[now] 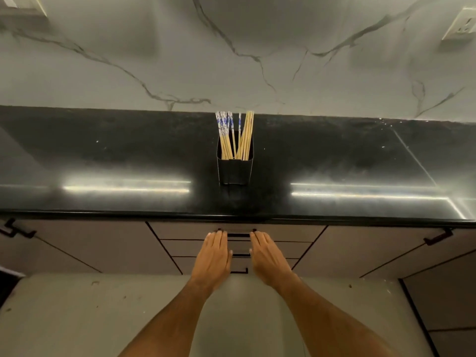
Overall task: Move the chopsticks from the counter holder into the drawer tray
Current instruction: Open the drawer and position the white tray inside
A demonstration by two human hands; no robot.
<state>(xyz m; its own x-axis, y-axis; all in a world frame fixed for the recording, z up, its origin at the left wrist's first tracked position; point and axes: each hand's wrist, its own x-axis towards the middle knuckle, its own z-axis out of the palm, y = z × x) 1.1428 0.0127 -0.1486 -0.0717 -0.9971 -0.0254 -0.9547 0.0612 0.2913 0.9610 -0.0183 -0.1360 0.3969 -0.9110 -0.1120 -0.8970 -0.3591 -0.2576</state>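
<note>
A black rectangular holder (235, 171) stands in the middle of the black counter (116, 155). Several chopsticks (235, 135) stick up out of it, some plain wood and some with blue and white tops. Below the counter edge is a stack of shut drawers; the top drawer (180, 231) has a black bar handle (238, 234). My left hand (212, 258) and my right hand (268, 256) reach forward side by side with straight fingers, their fingertips at the two ends of that handle. Neither hand holds anything. No drawer tray is visible.
A marble backsplash (231, 60) rises behind the counter, with an outlet (461, 24) at the upper right. Cabinet doors with black handles (15, 230) (438, 237) flank the drawers. Two lower drawers (180, 248) sit under the top one. The pale floor (103, 318) lies below.
</note>
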